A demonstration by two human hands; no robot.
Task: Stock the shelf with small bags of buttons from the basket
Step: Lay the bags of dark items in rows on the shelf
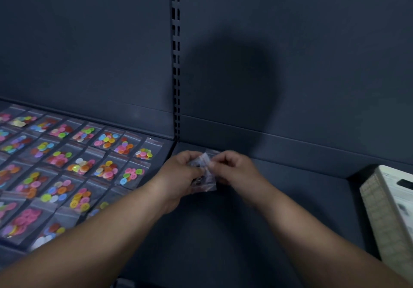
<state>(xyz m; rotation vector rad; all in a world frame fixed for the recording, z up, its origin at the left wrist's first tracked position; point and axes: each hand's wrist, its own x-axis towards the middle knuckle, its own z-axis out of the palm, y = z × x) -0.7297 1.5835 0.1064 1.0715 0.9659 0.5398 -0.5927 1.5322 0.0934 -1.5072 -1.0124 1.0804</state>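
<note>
Both hands meet above the dark shelf point(279, 198), just right of the slotted upright. My left hand point(181, 176) grips a bunch of small clear bags of buttons point(204, 181), its fingers curled round them. My right hand point(232, 169) pinches the top edge of one bag in that bunch. The buttons inside these bags are blurred. On the left shelf section lie several rows of small clear bags of coloured buttons point(82, 164), flat and side by side. The basket is out of view.
A slotted metal upright point(175, 64) divides the two shelf sections. The dark back panel point(290, 64) rises behind. A pale box or container point(388, 209) stands on the shelf at the right edge.
</note>
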